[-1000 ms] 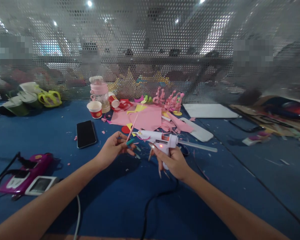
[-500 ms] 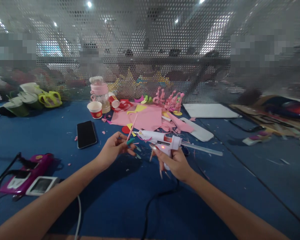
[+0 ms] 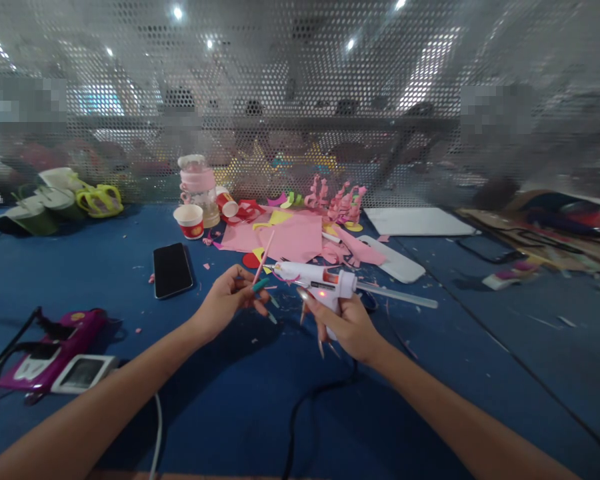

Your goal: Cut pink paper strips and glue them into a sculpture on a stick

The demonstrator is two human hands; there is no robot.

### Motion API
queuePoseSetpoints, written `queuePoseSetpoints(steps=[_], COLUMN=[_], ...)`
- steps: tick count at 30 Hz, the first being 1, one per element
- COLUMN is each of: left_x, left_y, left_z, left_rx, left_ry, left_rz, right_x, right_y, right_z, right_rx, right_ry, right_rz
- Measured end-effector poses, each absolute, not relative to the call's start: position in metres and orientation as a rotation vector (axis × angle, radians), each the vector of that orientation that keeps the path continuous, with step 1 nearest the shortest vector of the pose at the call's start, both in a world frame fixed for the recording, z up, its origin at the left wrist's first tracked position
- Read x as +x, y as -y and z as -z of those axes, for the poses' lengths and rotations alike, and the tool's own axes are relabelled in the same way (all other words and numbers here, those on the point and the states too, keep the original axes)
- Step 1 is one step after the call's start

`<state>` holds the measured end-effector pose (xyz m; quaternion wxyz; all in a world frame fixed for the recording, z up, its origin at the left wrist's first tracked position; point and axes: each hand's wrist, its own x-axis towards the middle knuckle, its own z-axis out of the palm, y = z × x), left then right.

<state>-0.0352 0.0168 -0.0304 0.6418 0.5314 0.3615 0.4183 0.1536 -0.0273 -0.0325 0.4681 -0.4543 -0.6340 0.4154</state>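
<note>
Barely shifted since a second ago, my right hand [image 3: 347, 323] grips the white glue gun [image 3: 316, 280], red lamp lit, nozzle at nine o'clock toward the thin pink stick [image 3: 263, 259] pinched in my left hand [image 3: 225, 300]; no writing legible.

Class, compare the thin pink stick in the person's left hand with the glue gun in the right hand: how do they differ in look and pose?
The pink stick is thin and plain; the glue gun is bulky and white, with a red light lit. The stick tilts upward from the left hand, pinched by the fingertips; the gun lies nearly level, its handle wrapped by the right hand. Both are held above the blue table, tips close together.
</note>
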Motion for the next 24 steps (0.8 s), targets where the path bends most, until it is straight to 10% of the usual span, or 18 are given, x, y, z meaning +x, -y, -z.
queuePoseSetpoints(steps=[24], left_x=[-0.0373], left_y=[-0.0187], left_z=[0.0322], left_rx=[1.221], left_ry=[-0.759], left_rz=[-0.920], right_x=[0.1528], right_y=[0.0267], right_z=[0.0318], right_rx=[-1.072], right_ry=[1.560], right_rz=[-0.987])
